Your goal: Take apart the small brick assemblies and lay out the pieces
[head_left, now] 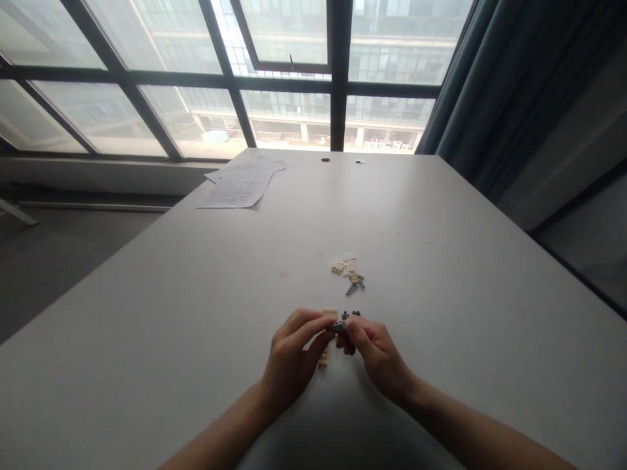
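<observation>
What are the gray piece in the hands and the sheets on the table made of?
The gray piece looks like hard plastic, molded and fairly smooth, though its type is unclear. The sheets look like matte paper: thin, white, with faint print.

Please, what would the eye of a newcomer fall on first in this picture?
Probably the bright windows across the top. Next, in the lower middle, the left hand and right hand meet at a small grey piece. Beyond them, a loose group of cream and grey pieces lies on the white table.
</observation>
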### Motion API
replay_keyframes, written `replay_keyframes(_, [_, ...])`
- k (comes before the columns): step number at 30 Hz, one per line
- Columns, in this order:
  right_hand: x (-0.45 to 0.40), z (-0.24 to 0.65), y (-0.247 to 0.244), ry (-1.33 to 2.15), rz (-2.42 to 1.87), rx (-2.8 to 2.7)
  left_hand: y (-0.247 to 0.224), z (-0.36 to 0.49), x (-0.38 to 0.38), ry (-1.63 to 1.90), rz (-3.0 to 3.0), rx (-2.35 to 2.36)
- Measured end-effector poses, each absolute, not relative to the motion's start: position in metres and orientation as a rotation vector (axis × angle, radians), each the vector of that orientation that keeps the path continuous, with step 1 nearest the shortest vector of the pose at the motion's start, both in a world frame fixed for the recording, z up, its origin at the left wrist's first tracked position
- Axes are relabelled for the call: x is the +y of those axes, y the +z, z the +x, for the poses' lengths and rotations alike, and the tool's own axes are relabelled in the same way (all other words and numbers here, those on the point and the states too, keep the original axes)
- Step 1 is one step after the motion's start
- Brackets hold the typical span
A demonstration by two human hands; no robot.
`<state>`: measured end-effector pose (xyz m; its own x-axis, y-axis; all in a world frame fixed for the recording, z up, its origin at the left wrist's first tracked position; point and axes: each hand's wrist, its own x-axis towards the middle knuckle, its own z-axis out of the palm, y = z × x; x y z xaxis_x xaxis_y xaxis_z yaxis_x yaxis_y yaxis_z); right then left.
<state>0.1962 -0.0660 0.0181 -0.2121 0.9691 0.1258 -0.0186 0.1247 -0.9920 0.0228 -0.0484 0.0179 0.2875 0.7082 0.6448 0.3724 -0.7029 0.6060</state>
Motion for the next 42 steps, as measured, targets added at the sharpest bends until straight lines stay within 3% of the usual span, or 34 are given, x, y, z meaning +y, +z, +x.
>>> replay_keyframes(8, [-0.072, 0.2, 0.02, 0.617, -0.975, -1.658, 0.028, 0.025, -0.057, 1.263, 2.002, 0.992])
replay_keyframes(19, [-0.069, 0.207, 0.024, 0.242, -1.014, -1.836, 0.031, 0.025, -0.057, 1.126, 1.942, 0.966])
replay_keyframes(32, [-0.071, 0.211, 0.018, 0.297, -1.063, -2.115, 0.037, 0.003, -0.045, 1.093, 2.186, 0.958])
replay_keyframes(37, [-0.077, 0.208, 0.012, 0.433, -1.21, -2.399, 0.034, -0.015, -0.034, 0.799, 2.632, 0.814])
replay_keyframes(42, [-0.079, 0.206, 0.012, 0.513, -1.274, -2.433, 0.027, -0.015, -0.032, 0.548, 2.704, 0.819])
